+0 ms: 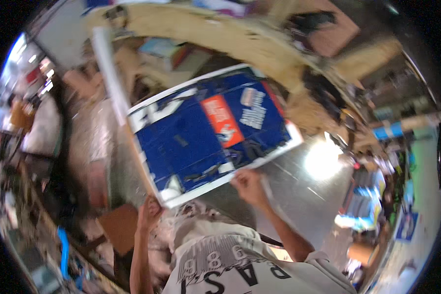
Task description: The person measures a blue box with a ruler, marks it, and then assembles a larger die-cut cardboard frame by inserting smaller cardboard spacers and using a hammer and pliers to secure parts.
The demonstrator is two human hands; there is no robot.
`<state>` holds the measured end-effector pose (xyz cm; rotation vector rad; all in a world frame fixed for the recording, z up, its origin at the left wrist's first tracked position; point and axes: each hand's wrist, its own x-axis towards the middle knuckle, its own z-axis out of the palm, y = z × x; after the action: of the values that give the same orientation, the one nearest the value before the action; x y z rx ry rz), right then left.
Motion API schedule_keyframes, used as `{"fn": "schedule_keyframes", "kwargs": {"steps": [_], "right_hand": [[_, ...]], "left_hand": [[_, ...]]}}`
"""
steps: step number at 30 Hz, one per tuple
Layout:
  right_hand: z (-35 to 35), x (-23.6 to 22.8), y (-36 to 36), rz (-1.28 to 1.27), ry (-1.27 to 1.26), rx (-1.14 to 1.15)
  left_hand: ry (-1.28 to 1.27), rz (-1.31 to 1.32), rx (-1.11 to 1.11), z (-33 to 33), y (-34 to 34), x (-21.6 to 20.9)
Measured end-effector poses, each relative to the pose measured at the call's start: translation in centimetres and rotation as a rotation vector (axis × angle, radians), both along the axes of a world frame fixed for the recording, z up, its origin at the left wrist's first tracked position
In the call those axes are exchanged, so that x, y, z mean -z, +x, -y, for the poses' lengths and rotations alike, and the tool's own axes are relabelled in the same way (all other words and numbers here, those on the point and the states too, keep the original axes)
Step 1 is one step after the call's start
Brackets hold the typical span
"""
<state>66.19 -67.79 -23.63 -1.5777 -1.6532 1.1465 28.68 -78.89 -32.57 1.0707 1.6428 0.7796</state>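
A large blue panel (181, 147) with white framed edges is tilted in front of me. It bears an orange-red patch, pale print, dark tape-like strips and torn white spots. My left hand (152, 210) is closed at its near left corner. My right hand (249, 185) pinches its near edge, right of the middle. A long pale strip (108, 68) runs up and away from the panel's far left corner; I cannot tell if the two are joined. The picture is blurred, and parts of the fingers are hard to make out.
A long wooden bench (191, 22) curves across the far side with items on and under it. The grey floor (284, 191) shows a bright light spot. A brown board (120, 228) stands near my left arm. Cluttered stacks (367, 196) line the right side.
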Motion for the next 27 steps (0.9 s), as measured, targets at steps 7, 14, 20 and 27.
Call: {"fn": "schedule_keyframes", "kwargs": {"steps": [7, 14, 20, 27], "right_hand": [[-1.9, -3.9, -9.1, -0.012, 0.136, -0.498], [9.7, -3.4, -17.2, 0.126, -0.033, -1.043], [13.6, -2.7, -20.7, -0.003, -0.1, -1.184], [13.9, 0.7, -30.3, 0.231, 0.103, -1.336]], "left_hand": [[-0.053, -0.392, -0.435, 9.3, 2.5, -4.8], [-0.195, -0.477, -1.332, 28.9, 5.5, -6.7], [-0.206, -0.792, -1.62, 36.9, -6.5, -7.5], [-0.675, -1.106, -1.478, 47.4, -25.3, -10.6]]}}
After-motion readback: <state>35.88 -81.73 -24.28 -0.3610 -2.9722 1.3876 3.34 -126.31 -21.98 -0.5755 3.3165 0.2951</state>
